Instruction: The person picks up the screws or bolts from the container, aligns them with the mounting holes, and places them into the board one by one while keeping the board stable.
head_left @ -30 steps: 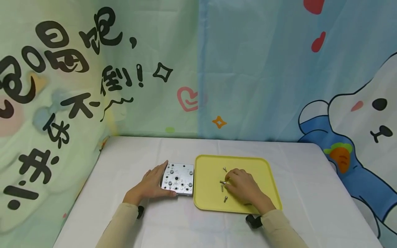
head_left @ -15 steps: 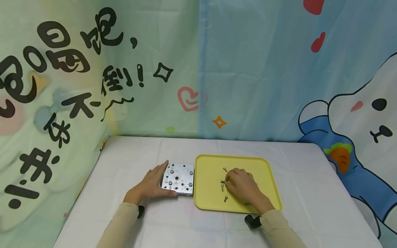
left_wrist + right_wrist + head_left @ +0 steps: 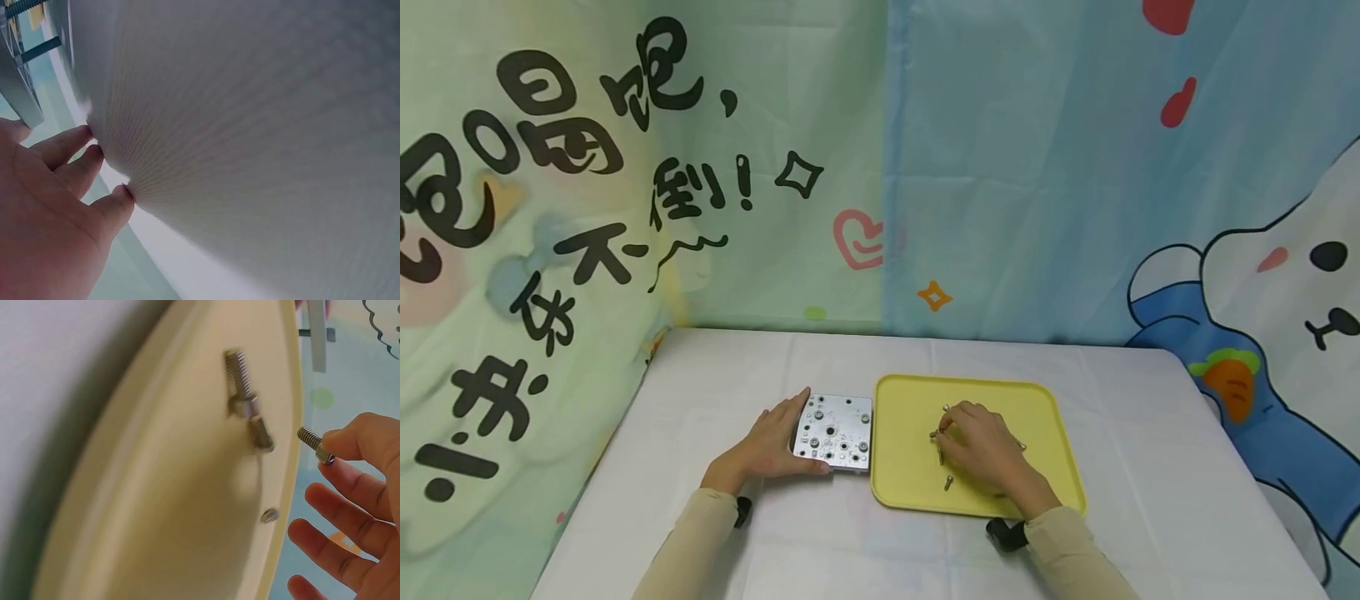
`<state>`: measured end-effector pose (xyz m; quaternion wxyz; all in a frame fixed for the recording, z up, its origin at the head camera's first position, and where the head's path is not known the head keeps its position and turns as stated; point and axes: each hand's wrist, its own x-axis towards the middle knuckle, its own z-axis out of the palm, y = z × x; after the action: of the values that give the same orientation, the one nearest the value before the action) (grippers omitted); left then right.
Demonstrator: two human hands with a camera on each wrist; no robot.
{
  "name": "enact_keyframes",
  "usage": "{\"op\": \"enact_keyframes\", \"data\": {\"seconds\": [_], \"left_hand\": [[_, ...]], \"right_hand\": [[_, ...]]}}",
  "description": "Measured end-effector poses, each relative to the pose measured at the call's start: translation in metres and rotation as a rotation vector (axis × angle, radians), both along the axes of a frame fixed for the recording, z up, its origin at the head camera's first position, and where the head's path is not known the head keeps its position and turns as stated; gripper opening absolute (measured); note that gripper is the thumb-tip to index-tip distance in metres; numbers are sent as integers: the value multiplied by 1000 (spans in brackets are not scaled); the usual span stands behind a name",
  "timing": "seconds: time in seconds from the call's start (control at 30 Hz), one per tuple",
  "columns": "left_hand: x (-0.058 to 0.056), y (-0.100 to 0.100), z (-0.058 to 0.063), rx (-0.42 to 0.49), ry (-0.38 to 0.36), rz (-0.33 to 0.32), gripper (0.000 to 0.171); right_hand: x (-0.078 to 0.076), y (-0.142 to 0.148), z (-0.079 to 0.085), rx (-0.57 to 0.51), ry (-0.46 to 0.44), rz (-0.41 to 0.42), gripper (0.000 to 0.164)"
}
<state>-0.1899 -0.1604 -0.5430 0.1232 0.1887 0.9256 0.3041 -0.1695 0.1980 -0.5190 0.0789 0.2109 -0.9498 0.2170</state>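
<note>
My left hand (image 3: pixel 767 446) grips a silver metal plate (image 3: pixel 842 425) at its left side, thumb along the front edge and a finger at the back corner. Holes and screw heads dot the plate's top. In the left wrist view, threaded screw shanks (image 3: pixel 40 50) stick out of one face of it. Over a yellow tray (image 3: pixel 1047 417), my right hand (image 3: pixel 988 450) pinches a socket-head screw (image 3: pixel 316 446) between thumb and index finger, its threaded end pointing away from the fingertips. The other right fingers are spread. Several loose screws lie in the tray, one (image 3: pixel 948 482) near its front.
A white cloth covers the table (image 3: pixel 820 542). The tray's raised rim stands right beside the plate. Printed curtains (image 3: pixel 1000 167) hang behind and to the left of the table. A dark wrist-camera mount (image 3: pixel 1006 534) hangs below the right wrist.
My right hand has shifted slightly left over the tray, with the pinched screw moving along. My left hand and the plate stay in place. The head view has turned slightly left.
</note>
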Motion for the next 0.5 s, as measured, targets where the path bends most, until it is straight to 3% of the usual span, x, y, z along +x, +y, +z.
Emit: {"op": "enact_keyframes", "data": {"seconds": [0.2, 0.5], "left_hand": [[0, 1, 3, 2, -7, 9, 131], [0, 1, 3, -2, -7, 12, 130]], "right_hand": [[-6, -15, 8, -29, 91, 69, 12], [-15, -45, 26, 16, 73, 109, 11]]}}
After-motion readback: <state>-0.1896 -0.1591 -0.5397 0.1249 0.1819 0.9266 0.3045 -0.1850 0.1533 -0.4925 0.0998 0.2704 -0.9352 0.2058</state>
